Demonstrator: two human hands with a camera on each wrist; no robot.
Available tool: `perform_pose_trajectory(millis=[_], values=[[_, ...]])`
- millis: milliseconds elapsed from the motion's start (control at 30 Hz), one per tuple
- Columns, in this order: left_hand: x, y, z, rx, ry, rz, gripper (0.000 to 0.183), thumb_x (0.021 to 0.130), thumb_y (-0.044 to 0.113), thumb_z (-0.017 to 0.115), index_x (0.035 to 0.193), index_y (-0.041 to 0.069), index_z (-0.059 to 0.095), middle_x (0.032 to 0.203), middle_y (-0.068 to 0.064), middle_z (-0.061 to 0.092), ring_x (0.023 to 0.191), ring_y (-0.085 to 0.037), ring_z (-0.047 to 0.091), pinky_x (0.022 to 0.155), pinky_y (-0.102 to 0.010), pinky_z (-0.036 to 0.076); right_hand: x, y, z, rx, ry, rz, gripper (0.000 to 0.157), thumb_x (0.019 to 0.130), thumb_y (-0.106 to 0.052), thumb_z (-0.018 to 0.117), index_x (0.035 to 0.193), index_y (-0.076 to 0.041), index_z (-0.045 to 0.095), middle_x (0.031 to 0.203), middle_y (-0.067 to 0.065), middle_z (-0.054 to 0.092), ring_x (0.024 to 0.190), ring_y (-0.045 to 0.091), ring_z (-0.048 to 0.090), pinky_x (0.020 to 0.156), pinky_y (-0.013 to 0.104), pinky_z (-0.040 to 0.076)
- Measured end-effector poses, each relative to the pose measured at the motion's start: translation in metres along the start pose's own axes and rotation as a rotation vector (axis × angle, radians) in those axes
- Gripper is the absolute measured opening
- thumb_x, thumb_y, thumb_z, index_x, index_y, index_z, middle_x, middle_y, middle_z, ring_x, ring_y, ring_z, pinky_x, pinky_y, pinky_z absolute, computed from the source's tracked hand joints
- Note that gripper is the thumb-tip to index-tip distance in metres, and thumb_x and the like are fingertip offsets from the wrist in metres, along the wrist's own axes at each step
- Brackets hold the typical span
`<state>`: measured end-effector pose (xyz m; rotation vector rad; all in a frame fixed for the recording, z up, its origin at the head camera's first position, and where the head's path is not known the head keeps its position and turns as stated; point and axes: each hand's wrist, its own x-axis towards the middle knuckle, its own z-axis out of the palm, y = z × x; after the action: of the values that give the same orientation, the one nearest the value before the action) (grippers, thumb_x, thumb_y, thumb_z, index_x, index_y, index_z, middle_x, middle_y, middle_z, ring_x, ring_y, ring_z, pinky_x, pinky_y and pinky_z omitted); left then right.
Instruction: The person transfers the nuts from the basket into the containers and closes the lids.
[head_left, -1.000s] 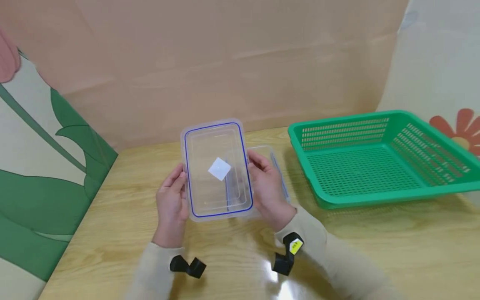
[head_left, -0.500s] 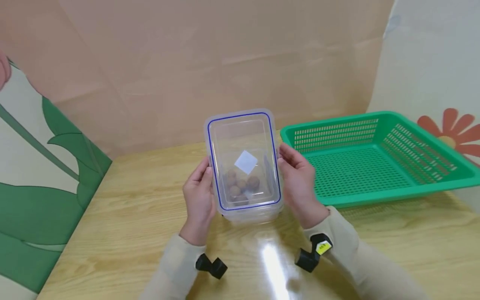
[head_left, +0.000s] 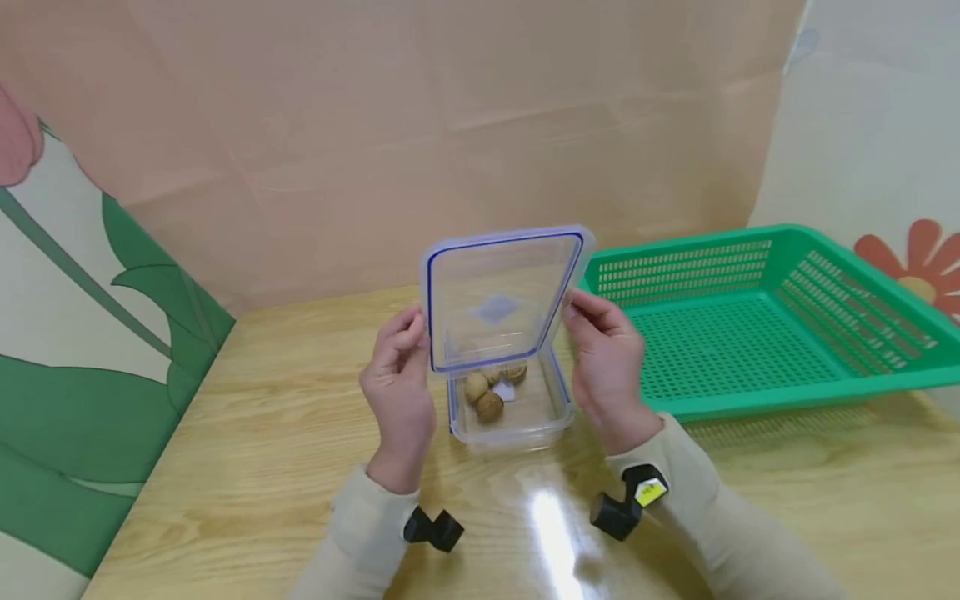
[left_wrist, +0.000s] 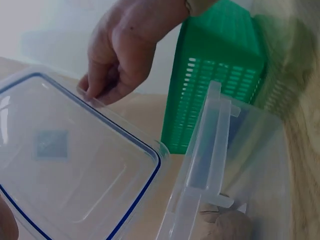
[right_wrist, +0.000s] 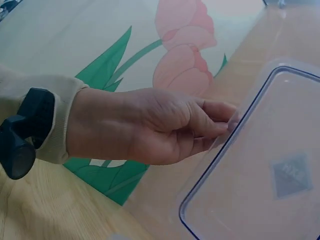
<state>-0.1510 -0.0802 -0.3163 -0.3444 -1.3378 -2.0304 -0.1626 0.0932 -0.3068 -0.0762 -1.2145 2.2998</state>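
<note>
A clear lid (head_left: 480, 275) with a blue seal line and a diamond-shaped label is held tilted up between both hands. My left hand (head_left: 401, 383) pinches its left edge, and my right hand (head_left: 609, 358) pinches the right edge; the right wrist view shows thumb and fingers meeting on the rim. Below and partly behind the lid, a clear plastic container (head_left: 536, 421) stands uncovered on the table. Several walnuts (head_left: 490, 407) lie in it beside a small white label. In the left wrist view the lid (left_wrist: 90, 170) is apart from the container wall (left_wrist: 215, 145).
A green perforated basket (head_left: 720, 404) stands on the wooden table (head_left: 300, 433) just right of the container. A pinkish sheet (head_left: 375, 142) hangs behind the table. Side panels carry painted leaves and flowers.
Both hands have carried the lid rightward over the container. Its far edge has since tipped up toward upright, so the container and walnuts show below it.
</note>
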Motion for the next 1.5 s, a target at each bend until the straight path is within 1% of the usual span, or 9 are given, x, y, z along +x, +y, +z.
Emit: perform_pose_trajectory(millis=[133,333,533,767,933,1067,1200,1400,1500], values=[[0.001,-0.002,0.003,0.009,0.049,0.008,0.010,0.081,-0.009,0.062,0.082,-0.002,0.069,0.100,0.002,0.064,0.099,-0.017,0.059,0.084,-0.023,0.054,0.000,0.000,0.000,0.015,0.008,-0.049,0.039,0.080,0.019,0.054,0.075,-0.015,0.072,0.078,-0.003,0.068,0.074,0.009,0.062,0.069,0.018,0.054],[-0.003,-0.011,0.004,0.020,0.162,-0.080,0.031,0.078,-0.014,0.060,0.067,0.014,0.064,0.086,0.007,0.061,0.086,-0.009,0.056,0.076,-0.016,0.052,-0.003,-0.004,0.001,0.071,-0.033,-0.030,0.034,0.083,0.017,0.048,0.074,-0.010,0.069,0.078,0.003,0.065,0.069,0.012,0.062,0.070,0.022,0.056],[-0.009,-0.016,0.002,-0.014,0.142,-0.165,0.030,0.082,-0.013,0.056,0.067,0.013,0.061,0.097,0.000,0.063,0.097,-0.014,0.058,0.084,-0.021,0.051,-0.004,-0.005,-0.001,0.182,-0.047,0.029,0.024,0.091,-0.004,0.046,0.074,-0.003,0.063,0.073,0.005,0.063,0.068,0.013,0.061,0.068,0.021,0.055],[-0.012,-0.014,-0.006,-0.235,0.077,-0.257,0.032,0.091,0.003,0.041,0.076,0.008,0.068,0.106,-0.008,0.061,0.102,-0.019,0.056,0.083,-0.022,0.053,-0.005,-0.005,-0.003,0.034,-0.050,0.039,0.028,0.088,-0.002,0.054,0.060,-0.009,0.058,0.082,0.003,0.066,0.075,0.012,0.061,0.060,0.017,0.053],[-0.015,-0.013,-0.011,-0.211,0.110,-0.356,0.024,0.091,0.008,0.048,0.081,0.009,0.069,0.110,-0.006,0.062,0.106,-0.019,0.056,0.087,-0.024,0.052,-0.007,0.001,-0.009,-0.077,-0.063,0.100,0.032,0.086,-0.001,0.057,0.057,-0.012,0.056,0.097,0.005,0.064,0.099,0.019,0.058,0.073,0.020,0.055],[-0.018,-0.015,-0.014,-0.128,0.133,-0.410,0.019,0.088,0.002,0.052,0.081,0.011,0.066,0.120,-0.011,0.058,0.114,-0.020,0.052,0.093,-0.024,0.049,-0.011,0.013,-0.017,-0.246,-0.054,0.142,0.014,0.086,-0.001,0.059,0.081,-0.007,0.071,0.109,0.009,0.066,0.110,0.019,0.057,0.086,0.021,0.052],[-0.027,-0.023,-0.013,-0.050,0.125,-0.462,0.019,0.087,-0.004,0.050,0.093,0.007,0.065,0.121,-0.016,0.059,0.110,-0.017,0.056,0.090,-0.024,0.051,-0.020,0.025,-0.029,-0.395,-0.101,0.172,0.032,0.090,0.000,0.053,0.121,0.006,0.057,0.131,0.014,0.054,0.125,0.014,0.046,0.099,0.018,0.043],[-0.041,-0.040,-0.014,0.082,0.123,-0.449,0.024,0.089,-0.003,0.045,0.109,-0.009,0.057,0.126,-0.019,0.056,0.113,-0.020,0.057,0.088,-0.026,0.052,-0.027,0.031,-0.038,-0.517,-0.218,0.090,0.040,0.093,0.000,0.046,0.133,0.005,0.044,0.141,0.016,0.041,0.132,0.018,0.037,0.108,0.028,0.034],[-0.046,-0.049,-0.016,0.146,0.117,-0.451,0.025,0.090,-0.003,0.045,0.110,-0.008,0.057,0.127,-0.017,0.056,0.114,-0.022,0.056,0.088,-0.025,0.052,-0.026,0.031,-0.040,-0.559,-0.253,0.069,0.041,0.094,0.000,0.044,0.134,0.005,0.042,0.142,0.018,0.038,0.133,0.021,0.035,0.110,0.032,0.031]])
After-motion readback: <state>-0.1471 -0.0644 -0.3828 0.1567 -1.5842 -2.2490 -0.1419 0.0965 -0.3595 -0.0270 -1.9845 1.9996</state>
